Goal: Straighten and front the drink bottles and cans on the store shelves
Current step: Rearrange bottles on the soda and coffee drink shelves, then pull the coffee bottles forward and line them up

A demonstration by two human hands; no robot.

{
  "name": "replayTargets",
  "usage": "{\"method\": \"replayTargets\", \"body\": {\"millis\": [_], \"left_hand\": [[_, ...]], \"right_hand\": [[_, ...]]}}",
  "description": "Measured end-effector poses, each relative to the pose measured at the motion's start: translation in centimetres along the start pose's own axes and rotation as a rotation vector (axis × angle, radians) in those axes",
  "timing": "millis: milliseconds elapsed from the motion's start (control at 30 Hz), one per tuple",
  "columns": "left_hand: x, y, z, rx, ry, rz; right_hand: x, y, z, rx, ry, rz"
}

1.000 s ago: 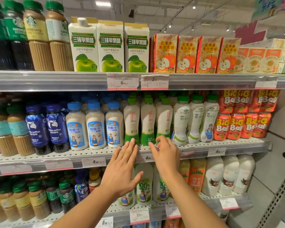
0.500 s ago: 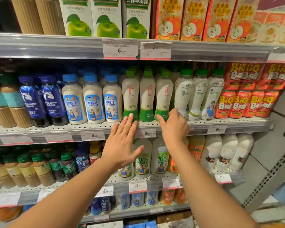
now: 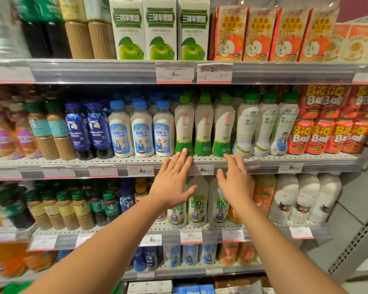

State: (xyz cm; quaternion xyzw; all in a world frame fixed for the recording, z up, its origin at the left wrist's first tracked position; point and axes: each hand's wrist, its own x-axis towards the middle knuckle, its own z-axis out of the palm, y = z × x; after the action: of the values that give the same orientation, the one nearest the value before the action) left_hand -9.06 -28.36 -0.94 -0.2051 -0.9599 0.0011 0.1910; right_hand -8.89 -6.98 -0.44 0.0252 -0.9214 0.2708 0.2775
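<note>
both hands have slid left along the middle shelf (image 3: 263, 160) since a second ago. the right hand (image 3: 234, 179) was down by the third "if" coconut bottle and the curvy green-capped coconut water bottles (image 3: 266, 126); now it hangs in front of the shelf edge below the right "if" bottle (image 3: 223, 128), fingers loosely spread, grip on nothing. the left hand (image 3: 174, 181) is flat and open too, its fingertips (image 3: 184, 152) up at the green base of the left "if" bottle (image 3: 184, 126). i can't tell if they actually touch it or just overlap it from this angle.

my read: the curvy bottles are done with and the "if" trio is next, probably bracketed from both sides to square them up. all three already face forward with logos showing, so it may only need a nudge to the front lip.

the blue-capped coconut juice bottles (image 3: 141, 132) beside them look fronted as well.

hard to make out: the rows behind the front bottles are dark, only caps show, so no idea how straight they sit back there. the far left of the shelves is smeared with motion blur, labels unreadable. the price tag (image 3: 202, 170) under the hands is partly covered, and the bottom shelf is cut off by the arms.
</note>
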Motion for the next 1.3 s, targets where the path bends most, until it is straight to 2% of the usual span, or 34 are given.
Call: {"method": "replayTargets", "body": {"millis": [200, 300, 500, 633, 767, 867, 933, 1067, 1167, 1300], "left_hand": [[-6.2, 1.9, 0.7, -0.263, -0.098, -0.039], [-9.5, 1.5, 1.5, -0.304, -0.179, -0.099], [-14.9, -1.6, 2.1, -0.282, -0.300, -0.309], [-18.4, -4.3, 0.3, -0.248, -0.259, -0.384], [-21.6, -9.6, -1.6, -0.216, -0.189, -0.455], [-22.2, -14.2, -3.4, -0.175, -0.073, -0.462], [-21.6, -16.9, -4.6, -0.155, 0.005, -0.446], [-20.1, -21.8, -5.7, -0.050, 0.040, -0.345], [-19.2, -24.6, -4.5, -0.009, -0.002, -0.270], [-19.6, -26.7, -1.8, -0.054, 0.058, -0.188]], "right_hand": [[-3.7, 1.9, 0.9, -0.022, -0.209, -0.073], [-5.1, 1.3, 1.4, -0.010, -0.316, -0.103], [-4.6, -4.4, 4.5, -0.039, -0.255, -0.410], [-4.0, -9.1, 6.6, -0.088, -0.289, -0.415], [-5.0, -12.5, 8.3, -0.090, -0.248, -0.370], [-5.8, -14.8, 9.8, -0.027, -0.285, -0.454], [-6.2, -16.3, 11.3, -0.021, -0.375, -0.505], [-5.8, -19.6, 14.8, -0.093, -0.590, -0.435], [-5.0, -21.4, 18.3, -0.194, -0.692, -0.416], [-4.1, -23.3, 21.8, -0.294, -0.763, -0.339]]}}
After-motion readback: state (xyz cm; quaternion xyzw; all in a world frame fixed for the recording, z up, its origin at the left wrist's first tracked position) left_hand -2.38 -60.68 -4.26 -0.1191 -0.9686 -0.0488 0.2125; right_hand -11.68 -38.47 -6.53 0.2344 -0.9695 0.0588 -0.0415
